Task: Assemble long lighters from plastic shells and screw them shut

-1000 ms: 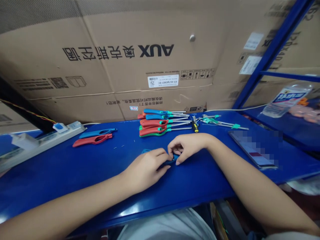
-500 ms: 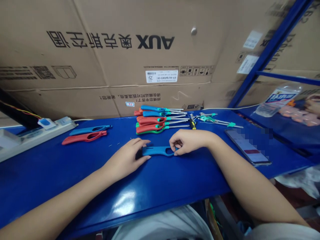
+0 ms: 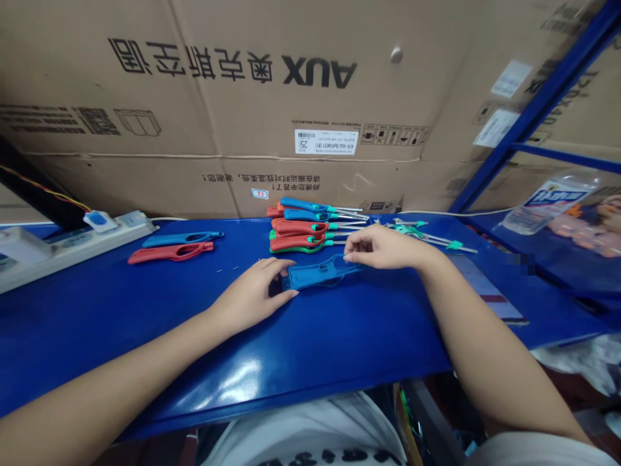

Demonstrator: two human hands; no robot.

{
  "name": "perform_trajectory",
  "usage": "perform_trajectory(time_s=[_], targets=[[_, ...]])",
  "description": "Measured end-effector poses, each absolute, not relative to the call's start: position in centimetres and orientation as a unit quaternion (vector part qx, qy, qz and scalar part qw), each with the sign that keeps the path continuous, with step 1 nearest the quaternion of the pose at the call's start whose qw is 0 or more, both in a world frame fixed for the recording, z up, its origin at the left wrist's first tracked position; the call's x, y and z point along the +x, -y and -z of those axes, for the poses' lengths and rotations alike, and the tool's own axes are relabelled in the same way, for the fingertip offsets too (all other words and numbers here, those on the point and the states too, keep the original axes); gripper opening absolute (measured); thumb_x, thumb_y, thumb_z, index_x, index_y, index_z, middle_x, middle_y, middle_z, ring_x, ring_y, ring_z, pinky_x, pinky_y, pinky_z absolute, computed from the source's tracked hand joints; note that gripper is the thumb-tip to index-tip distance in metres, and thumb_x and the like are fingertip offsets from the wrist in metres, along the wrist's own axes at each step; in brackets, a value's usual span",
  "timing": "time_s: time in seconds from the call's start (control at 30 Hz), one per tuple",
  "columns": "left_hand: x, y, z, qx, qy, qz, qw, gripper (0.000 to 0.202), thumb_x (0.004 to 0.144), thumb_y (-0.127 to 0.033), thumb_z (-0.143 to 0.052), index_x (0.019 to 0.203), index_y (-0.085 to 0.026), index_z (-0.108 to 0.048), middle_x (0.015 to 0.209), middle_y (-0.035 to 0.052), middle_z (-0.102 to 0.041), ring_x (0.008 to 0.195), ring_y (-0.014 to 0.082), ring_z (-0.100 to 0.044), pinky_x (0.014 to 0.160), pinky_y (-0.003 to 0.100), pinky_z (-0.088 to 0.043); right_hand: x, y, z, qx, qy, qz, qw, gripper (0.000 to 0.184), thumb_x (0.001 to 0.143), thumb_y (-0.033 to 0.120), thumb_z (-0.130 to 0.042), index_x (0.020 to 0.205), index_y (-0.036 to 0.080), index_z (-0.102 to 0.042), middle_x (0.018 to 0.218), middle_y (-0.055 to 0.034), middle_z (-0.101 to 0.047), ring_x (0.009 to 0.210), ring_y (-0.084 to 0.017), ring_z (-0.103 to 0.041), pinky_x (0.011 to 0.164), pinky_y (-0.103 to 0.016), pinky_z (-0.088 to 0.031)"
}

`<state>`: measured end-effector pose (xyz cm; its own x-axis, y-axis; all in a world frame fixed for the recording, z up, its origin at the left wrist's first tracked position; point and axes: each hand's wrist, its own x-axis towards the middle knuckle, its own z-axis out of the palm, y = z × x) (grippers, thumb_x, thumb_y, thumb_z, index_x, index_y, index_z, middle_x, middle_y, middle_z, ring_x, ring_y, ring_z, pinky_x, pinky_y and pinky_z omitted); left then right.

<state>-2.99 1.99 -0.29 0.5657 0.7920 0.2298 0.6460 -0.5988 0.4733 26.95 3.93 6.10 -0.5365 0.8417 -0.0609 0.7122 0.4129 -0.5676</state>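
Low over the blue table lies a blue lighter casing (image 3: 317, 274), with its hollow inner side showing. Two shell halves seem to overlap there, slightly apart, though blur makes this hard to tell. Thumb and fingers of my left hand (image 3: 255, 291) grip the casing's left end. At the right end, my right hand (image 3: 381, 248) pinches the looped part with its fingertips. Behind it is a pile of red, blue and green gas lighters (image 3: 301, 236) with metal barrels. Left of them lie a blue casing (image 3: 182, 239) and a red casing (image 3: 167, 252).
Metal barrel parts with green pieces (image 3: 436, 238) lie behind my right wrist. A phone (image 3: 490, 291) is partly hidden by my forearm. At left is a power strip (image 3: 72, 249); tiny pins (image 3: 227, 269) lie nearby. A bottle (image 3: 548, 200) stands at right. Cardboard (image 3: 242, 116) lines the back.
My right hand has moved up and right, lifting the casing's right end. The casing's smooth outer face showed before; now its hollow inside does. My left hand stays at the left end.
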Motion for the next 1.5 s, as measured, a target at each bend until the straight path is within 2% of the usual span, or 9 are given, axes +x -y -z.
perform_trajectory(time_s=[0.17, 0.23, 0.4, 0.53, 0.6, 0.7, 0.9, 1.17, 1.5], targets=[[-3.1, -2.3, 0.8, 0.862, -0.415, -0.223, 0.187, 0.041, 0.090, -0.042, -0.066, 0.125, -0.021, -0.063, 0.109, 0.0076, -0.066, 0.095, 0.0236, -0.061, 0.088, 0.042, -0.054, 26.6, -3.6, -5.7, -0.486, 0.805, -0.333, -0.072, 0.031, 0.080, 0.046, -0.070, 0.070, 0.017, -0.066, 0.066, -0.0023, -0.068, 0.060, -0.014, -0.056, 0.058, -0.026, -0.039], [-3.1, -2.3, 0.9, 0.866, -0.408, -0.229, 0.176, 0.040, 0.091, -0.045, -0.064, 0.124, -0.021, -0.064, 0.113, 0.0084, -0.064, 0.097, 0.0241, -0.061, 0.090, 0.043, -0.054, 26.5, -3.7, -5.5, -0.485, 0.803, -0.332, -0.100, 0.037, 0.078, 0.051, -0.072, 0.067, 0.017, -0.064, 0.065, -0.0021, -0.067, 0.059, -0.013, -0.054, 0.056, -0.026, -0.038], [-2.9, -1.7, 0.3, 0.880, -0.381, -0.263, 0.103, 0.034, 0.095, -0.044, -0.059, 0.121, -0.022, -0.066, 0.123, 0.0107, -0.059, 0.117, 0.0286, -0.055, 0.102, 0.048, -0.047, 28.3, -5.1, -5.5, -0.521, 0.815, -0.253, 0.035, 0.042, 0.089, 0.058, -0.060, 0.079, 0.018, -0.069, 0.076, -0.0049, -0.070, 0.068, -0.016, -0.058, 0.063, -0.027, -0.042], [-2.6, -0.7, -0.2, 0.901, -0.339, -0.245, 0.117, 0.031, 0.100, -0.043, -0.052, 0.120, -0.025, -0.067, 0.129, 0.0104, -0.057, 0.123, 0.0277, -0.053, 0.107, 0.048, -0.045, 32.3, -7.4, -4.5, -0.699, 0.699, -0.037, 0.147, 0.019, 0.090, 0.029, -0.059, 0.099, 0.019, -0.072, 0.102, -0.0112, -0.070, 0.094, -0.023, -0.063, 0.082, -0.032, -0.047], [-2.4, -0.3, -0.2, 0.915, -0.314, -0.219, 0.126, 0.032, 0.099, -0.045, -0.055, 0.121, -0.026, -0.067, 0.133, 0.0096, -0.056, 0.127, 0.0283, -0.051, 0.109, 0.048, -0.043, 34.3, -8.3, -3.5, -0.749, 0.642, 0.005, 0.161, 0.026, 0.087, 0.019, -0.057, 0.110, 0.015, -0.070, 0.116, -0.0179, -0.064, 0.108, -0.029, -0.059, 0.091, -0.038, -0.045], [-2.3, 0.0, -0.1, 0.927, -0.292, -0.190, 0.137, 0.033, 0.095, -0.050, -0.060, 0.119, -0.028, -0.069, 0.135, 0.0085, -0.057, 0.128, 0.0292, -0.052, 0.109, 0.048, -0.043, 36.2, -9.2, -2.0, -0.806, 0.568, 0.027, 0.167, 0.037, 0.083, 0.014, -0.059, 0.119, 0.014, -0.068, 0.126, -0.0219, -0.057, 0.118, -0.036, -0.054, 0.095, -0.046, -0.045], [-2.4, -0.3, -0.4, 0.935, -0.289, -0.166, 0.118, 0.029, 0.095, -0.047, -0.061, 0.112, -0.025, -0.069, 0.126, 0.0079, -0.064, 0.120, 0.0279, -0.057, 0.103, 0.046, -0.046, 37.0, -9.6, -0.5, -0.835, 0.520, 0.025, 0.181, 0.026, 0.086, 0.018, -0.058, 0.108, 0.019, -0.072, 0.128, -0.0187, -0.056, 0.118, -0.036, -0.054, 0.093, -0.046, -0.047], [-3.2, -0.7, -1.8, 0.948, -0.273, -0.127, 0.104, 0.026, 0.094, -0.038, -0.059, 0.111, -0.020, -0.069, 0.116, 0.0082, -0.069, 0.105, 0.0252, -0.065, 0.094, 0.039, -0.052, 36.8, -9.4, -0.6, -0.814, 0.535, 0.061, 0.218, 0.019, 0.089, 0.016, -0.057, 0.104, 0.020, -0.067, 0.126, -0.0149, -0.060, 0.119, -0.032, -0.053, 0.094, -0.045, -0.045], [-4.2, -1.5, -2.9, 0.944, -0.305, -0.078, 0.100, 0.021, 0.090, -0.032, -0.061, 0.105, -0.021, -0.070, 0.109, 0.0075, -0.070, 0.096, 0.0242, -0.068, 0.083, 0.035, -0.054, 35.4, -8.0, -3.8, -0.766, 0.556, 0.143, 0.289, 0.031, 0.093, 0.023, -0.042, 0.115, 0.019, -0.064, 0.120, -0.0135, -0.069, 0.117, -0.033, -0.053, 0.096, -0.045, -0.040]])
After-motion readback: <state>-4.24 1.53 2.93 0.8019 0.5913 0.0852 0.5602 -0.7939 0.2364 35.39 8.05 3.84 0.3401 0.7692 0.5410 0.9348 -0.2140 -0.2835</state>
